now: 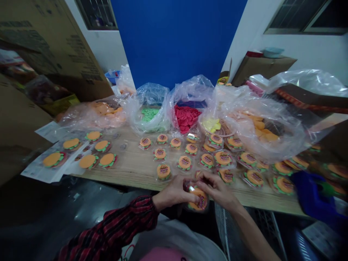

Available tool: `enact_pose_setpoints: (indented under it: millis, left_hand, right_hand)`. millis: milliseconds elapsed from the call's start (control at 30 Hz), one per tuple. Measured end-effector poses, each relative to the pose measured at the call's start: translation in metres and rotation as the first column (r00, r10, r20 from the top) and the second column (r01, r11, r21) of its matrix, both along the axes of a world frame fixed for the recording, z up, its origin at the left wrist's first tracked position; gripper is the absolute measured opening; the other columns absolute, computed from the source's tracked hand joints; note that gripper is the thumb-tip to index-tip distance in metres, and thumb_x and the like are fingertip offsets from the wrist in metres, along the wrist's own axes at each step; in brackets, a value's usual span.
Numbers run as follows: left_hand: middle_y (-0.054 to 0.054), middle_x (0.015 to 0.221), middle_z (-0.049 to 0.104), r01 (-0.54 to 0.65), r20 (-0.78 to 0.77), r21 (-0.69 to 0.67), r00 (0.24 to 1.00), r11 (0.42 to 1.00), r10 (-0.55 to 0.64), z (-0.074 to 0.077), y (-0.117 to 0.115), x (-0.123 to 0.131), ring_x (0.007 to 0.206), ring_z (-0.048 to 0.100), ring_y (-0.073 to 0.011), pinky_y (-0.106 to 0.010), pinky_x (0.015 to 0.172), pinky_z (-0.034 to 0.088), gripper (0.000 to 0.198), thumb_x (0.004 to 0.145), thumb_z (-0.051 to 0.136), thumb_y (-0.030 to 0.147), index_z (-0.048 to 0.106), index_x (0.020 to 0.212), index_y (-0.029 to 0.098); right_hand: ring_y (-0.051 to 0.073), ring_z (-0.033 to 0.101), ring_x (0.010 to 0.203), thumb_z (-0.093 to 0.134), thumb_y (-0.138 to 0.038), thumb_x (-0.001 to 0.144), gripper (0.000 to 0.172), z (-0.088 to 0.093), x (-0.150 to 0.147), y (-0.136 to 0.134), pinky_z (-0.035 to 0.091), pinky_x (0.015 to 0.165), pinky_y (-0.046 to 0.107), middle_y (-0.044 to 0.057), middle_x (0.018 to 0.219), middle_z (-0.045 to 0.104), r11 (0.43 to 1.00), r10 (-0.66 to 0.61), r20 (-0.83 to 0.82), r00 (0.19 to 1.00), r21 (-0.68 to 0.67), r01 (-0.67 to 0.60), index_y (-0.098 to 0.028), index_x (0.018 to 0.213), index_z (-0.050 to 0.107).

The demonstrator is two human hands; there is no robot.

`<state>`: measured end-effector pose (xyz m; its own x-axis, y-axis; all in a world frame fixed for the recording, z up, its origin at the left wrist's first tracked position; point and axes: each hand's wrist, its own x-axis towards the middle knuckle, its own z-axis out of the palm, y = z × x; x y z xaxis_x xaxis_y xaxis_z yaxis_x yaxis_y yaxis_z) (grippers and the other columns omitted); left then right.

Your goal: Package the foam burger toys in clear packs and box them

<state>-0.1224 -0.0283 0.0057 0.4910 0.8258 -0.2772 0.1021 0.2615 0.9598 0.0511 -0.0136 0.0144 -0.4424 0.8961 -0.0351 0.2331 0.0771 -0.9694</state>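
Observation:
A toy hamburger in a clear plastic case [199, 204], with a printed label on its bun, is held just off the table's front edge. My left hand [175, 191] grips the case from the left, thumb across its front. Bent over the top right of the same case are the fingers of my right hand [219, 189], pressed against it; fingers partly hide its upper side. Near my hands, several labelled hamburgers in clear cases [185, 163] lie on the wooden table [130, 159]. Farther left are unlabelled hamburgers [108, 160] with plain orange buns.
Along the back stand plastic bags of green pieces [149, 114], red pieces [186, 117] and orange buns [262, 130]. Yellow pieces [212, 125] lie by a basket [225, 129]. White sheets [46, 166] lie left, a blue tape dispenser [310, 197] right. Cardboard [49, 47] rises at left.

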Motion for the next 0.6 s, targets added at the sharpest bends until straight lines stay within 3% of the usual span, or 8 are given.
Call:
enact_pose_setpoints:
  millis: [67,133,600]
  left_hand:
    - [0.006,0.06,0.045,0.094,-0.042,0.07,0.995,0.993,-0.091,0.005,0.003,-0.001,0.056,0.037,-0.0072,-0.02,0.051,0.028,0.021,0.056,0.071,0.021,0.061,0.072,0.011]
    - [0.007,0.058,0.041,0.147,-0.053,0.099,0.988,0.984,-0.142,0.01,0.004,0.0,0.055,0.033,-0.0065,-0.02,0.049,0.025,0.018,0.057,0.07,0.02,0.06,0.069,0.012]
    - [0.007,0.053,0.036,0.15,-0.053,0.006,0.987,0.989,-0.149,-0.002,0.003,0.005,0.05,0.029,-0.0058,-0.022,0.045,0.018,0.019,0.054,0.07,0.022,0.059,0.066,0.011]
  right_hand:
    - [0.014,0.046,0.066,0.057,-0.029,0.081,0.015,0.006,-0.002,0.0,0.036,0.06,0.025,-0.001,0.068,0.053,0.994,0.103,0.089,0.991,0.033,-0.106,-0.019,0.069,0.056]
    - [0.014,0.046,0.064,0.055,-0.027,0.081,0.015,0.009,-0.006,0.0,0.035,0.058,0.025,-0.001,0.066,0.053,0.99,0.126,0.134,0.983,0.046,-0.133,-0.019,0.069,0.056]
    - [0.013,0.044,0.059,0.056,-0.029,0.078,0.019,-0.014,-0.009,-0.013,0.034,0.054,0.025,-0.002,0.06,0.05,0.995,-0.089,0.063,0.994,0.05,0.086,-0.019,0.062,0.053]
